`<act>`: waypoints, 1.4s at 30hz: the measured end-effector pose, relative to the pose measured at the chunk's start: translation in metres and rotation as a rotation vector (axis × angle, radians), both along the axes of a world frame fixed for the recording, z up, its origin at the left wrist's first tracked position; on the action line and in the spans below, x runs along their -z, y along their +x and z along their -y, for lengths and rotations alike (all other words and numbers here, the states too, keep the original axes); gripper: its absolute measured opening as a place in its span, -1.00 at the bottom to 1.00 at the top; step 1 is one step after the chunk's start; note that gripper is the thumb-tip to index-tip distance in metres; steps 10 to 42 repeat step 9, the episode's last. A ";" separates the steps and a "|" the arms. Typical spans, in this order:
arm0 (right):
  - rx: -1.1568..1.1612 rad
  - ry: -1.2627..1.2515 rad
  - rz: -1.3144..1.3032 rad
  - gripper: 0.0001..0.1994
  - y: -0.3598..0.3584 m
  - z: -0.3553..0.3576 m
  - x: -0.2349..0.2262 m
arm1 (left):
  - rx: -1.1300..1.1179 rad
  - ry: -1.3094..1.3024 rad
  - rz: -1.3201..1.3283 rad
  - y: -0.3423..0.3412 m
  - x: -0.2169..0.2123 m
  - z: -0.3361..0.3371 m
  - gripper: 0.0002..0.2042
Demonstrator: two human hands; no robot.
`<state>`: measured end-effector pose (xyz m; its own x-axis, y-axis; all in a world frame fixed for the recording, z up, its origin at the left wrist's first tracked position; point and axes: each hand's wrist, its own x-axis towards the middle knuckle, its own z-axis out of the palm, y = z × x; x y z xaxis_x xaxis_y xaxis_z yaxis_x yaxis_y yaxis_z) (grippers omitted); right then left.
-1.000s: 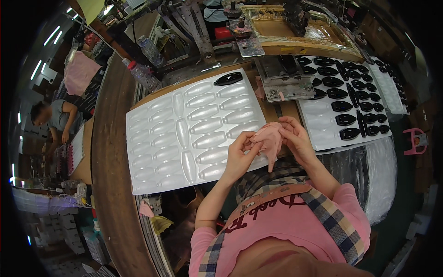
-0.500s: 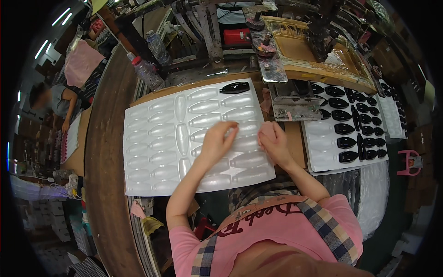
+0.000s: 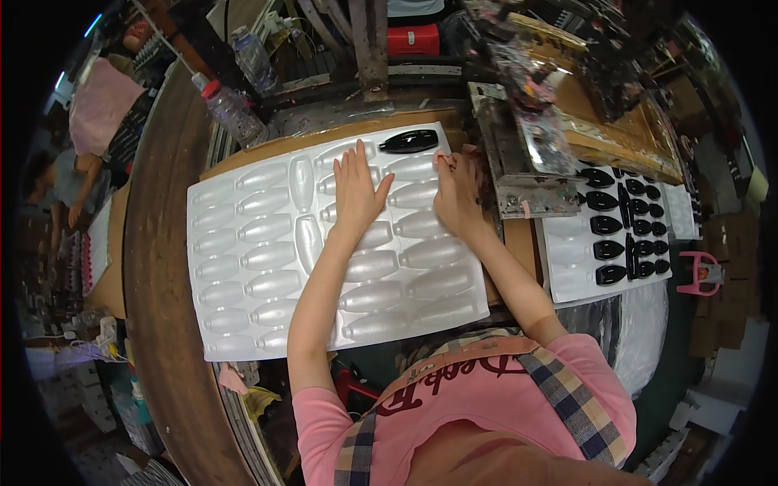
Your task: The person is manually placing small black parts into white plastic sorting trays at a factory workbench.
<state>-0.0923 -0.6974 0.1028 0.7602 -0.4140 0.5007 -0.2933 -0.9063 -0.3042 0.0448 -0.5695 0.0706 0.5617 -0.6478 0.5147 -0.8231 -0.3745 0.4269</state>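
A white moulded plastic sheet (image 3: pixel 243 188) with rows of bottle-shaped hollows lies before me. One black bottle-shaped piece (image 3: pixel 409 142) sits at its far right corner. My left hand (image 3: pixel 356 194) lies open on the sheet, left of that piece, fingers stretched away from me and thumb apart. At the sheet's right edge, just below the black piece, my right hand (image 3: pixel 459 194) is closed, fingers bent together. Between its fingertips shows a bit of pink that looks like a small cloth; most of it is hidden by the fingers.
A stained metal press with a wooden-framed screen (image 3: pixel 648 134) stands at the right. Beyond it rests another white sheet (image 3: pixel 559 275) with several black pieces. A red-capped plastic jar (image 3: pixel 235 113) stands behind the sheet. Another person (image 3: pixel 77 182) works at far left.
My left hand has gone from half-curled above the sheet to flat on it, farther away. My right hand has moved forward to the right edge. The view has shifted too.
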 end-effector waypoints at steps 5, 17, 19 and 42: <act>-0.008 -0.064 -0.072 -0.63 0.011 0.000 0.000 | 0.014 -0.018 -0.037 -0.002 -0.005 -0.001 -0.25; -0.070 -0.016 -0.218 -0.63 0.012 0.002 -0.007 | -0.005 0.000 -0.012 0.002 0.001 -0.002 -0.23; -0.070 -0.016 -0.218 -0.63 0.012 0.002 -0.007 | -0.005 0.000 -0.012 0.002 0.001 -0.002 -0.23; -0.070 -0.016 -0.218 -0.63 0.012 0.002 -0.007 | -0.005 0.000 -0.012 0.002 0.001 -0.002 -0.23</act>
